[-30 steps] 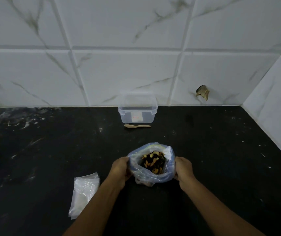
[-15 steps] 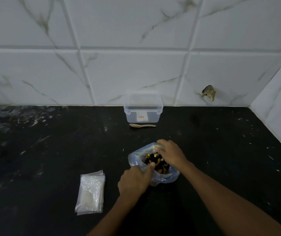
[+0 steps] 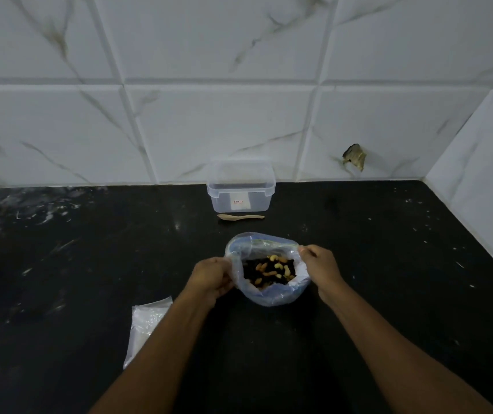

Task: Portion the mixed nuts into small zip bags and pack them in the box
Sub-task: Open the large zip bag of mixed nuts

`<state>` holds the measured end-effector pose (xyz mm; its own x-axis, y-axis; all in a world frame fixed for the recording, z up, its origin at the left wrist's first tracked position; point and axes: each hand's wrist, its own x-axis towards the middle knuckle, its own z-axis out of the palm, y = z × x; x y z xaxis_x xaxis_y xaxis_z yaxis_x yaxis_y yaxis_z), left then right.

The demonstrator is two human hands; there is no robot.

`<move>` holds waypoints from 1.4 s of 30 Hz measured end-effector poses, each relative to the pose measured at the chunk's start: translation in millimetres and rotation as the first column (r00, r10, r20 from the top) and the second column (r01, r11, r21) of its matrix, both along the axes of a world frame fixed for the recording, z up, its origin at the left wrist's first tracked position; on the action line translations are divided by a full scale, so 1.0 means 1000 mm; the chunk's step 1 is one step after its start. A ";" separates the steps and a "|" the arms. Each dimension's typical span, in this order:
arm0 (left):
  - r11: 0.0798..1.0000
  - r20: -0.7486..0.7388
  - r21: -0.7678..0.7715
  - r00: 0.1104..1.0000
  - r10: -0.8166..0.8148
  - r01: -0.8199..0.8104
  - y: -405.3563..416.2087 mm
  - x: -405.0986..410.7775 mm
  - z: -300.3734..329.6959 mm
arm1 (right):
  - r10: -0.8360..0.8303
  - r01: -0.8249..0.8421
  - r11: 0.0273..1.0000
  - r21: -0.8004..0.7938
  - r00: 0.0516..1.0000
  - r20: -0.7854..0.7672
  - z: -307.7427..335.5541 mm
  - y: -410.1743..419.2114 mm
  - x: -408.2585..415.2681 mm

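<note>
The mixed nuts point(image 3: 270, 270) sit in a large clear bag point(image 3: 272, 294) standing at the middle of the black counter point(image 3: 388, 264), its mouth spread wide. The left hand point(image 3: 210, 277) grips the bag's left rim with curled fingers; the right hand point(image 3: 318, 265) pinches the right rim. Farther back, against the tiled wall, stands the clear plastic box point(image 3: 240, 189), with a wooden spoon point(image 3: 240, 216) lying just in front of it. A stack of small zip bags point(image 3: 146, 321) lies near left, partly hidden by the left forearm
</note>
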<state>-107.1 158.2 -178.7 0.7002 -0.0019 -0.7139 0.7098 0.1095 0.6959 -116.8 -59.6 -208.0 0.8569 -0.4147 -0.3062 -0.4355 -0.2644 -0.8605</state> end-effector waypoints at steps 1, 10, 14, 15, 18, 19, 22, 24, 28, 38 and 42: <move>0.996 -0.033 -0.081 0.999 0.041 -0.043 0.003 0.004 0.001 | -0.032 0.032 0.998 0.051 0.999 -0.011 0.001 -0.001 0.000; 0.984 -0.080 -0.176 0.997 -0.001 -0.013 0.015 0.009 -0.025 | -0.189 0.196 0.966 0.168 0.980 -0.057 -0.005 -0.002 -0.007; 0.954 0.192 0.241 0.955 -0.227 0.179 0.010 0.003 -0.022 | -0.057 0.056 0.998 0.019 0.998 0.035 -0.003 0.002 -0.010; 0.934 0.250 0.293 0.926 -0.282 0.205 0.009 0.004 -0.019 | -0.026 0.027 0.999 -0.022 0.998 0.052 -0.001 0.002 -0.010; 0.831 0.383 0.508 0.805 -0.453 0.226 0.004 0.008 -0.020 | 0.008 0.005 0.990 -0.139 0.996 0.089 -0.001 0.003 -0.009; 0.800 0.402 0.568 0.783 -0.475 0.194 0.003 0.010 -0.022 | 0.004 0.013 0.986 -0.166 0.995 0.099 -0.001 0.003 -0.009; 0.791 0.438 0.601 0.778 -0.451 0.120 0.001 0.012 -0.024 | -0.015 0.050 0.974 -0.221 0.988 0.154 0.000 0.002 -0.009; 0.791 0.464 0.604 0.766 -0.445 0.094 0.001 0.012 -0.025 | -0.048 0.106 0.957 -0.269 0.976 0.214 0.001 0.003 -0.010; 0.776 0.463 0.625 0.759 -0.458 0.086 0.001 0.008 -0.031 | -0.057 0.135 0.928 -0.347 0.972 0.226 -0.013 0.007 -0.015; 0.189 0.230 0.933 0.102 -0.968 -0.307 -0.016 -0.012 -0.012 | 0.519 -0.419 0.544 -0.727 0.849 -0.100 0.023 0.036 -0.009; -0.117 -0.099 0.990 0.211 -0.972 -0.075 -0.026 -0.010 -0.002 | 0.398 -0.703 0.559 -0.440 0.693 -0.601 0.014 0.038 0.002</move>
